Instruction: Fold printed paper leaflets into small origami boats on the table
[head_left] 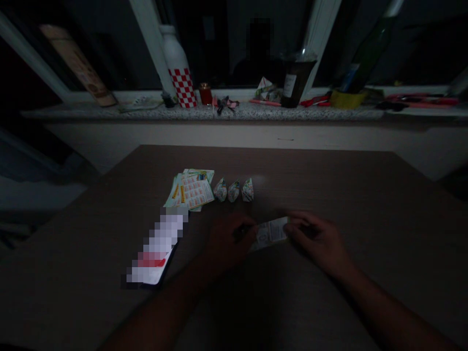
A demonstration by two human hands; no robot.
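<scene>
A small printed paper slip [271, 232] is stretched between my two hands, just over the table. My left hand [231, 235] pinches its left end, with the fingers curled. At the right end, my right hand [316, 237] grips the slip between thumb and fingers. Beyond my left hand, three small folded paper pieces [234, 191] stand in a row. Left of them lies a loose pile of printed paper sheets [193, 191], overlapping one another. Dim light hides the fine print on the slip.
A phone with a lit screen [161, 248] lies left of my left hand on the wooden table [321, 175]. Along the granite windowsill [146, 113] stand a red-checked white bottle [180, 73], a dark cup [297, 83], a green bottle [371, 48] and a yellow holder [345, 99].
</scene>
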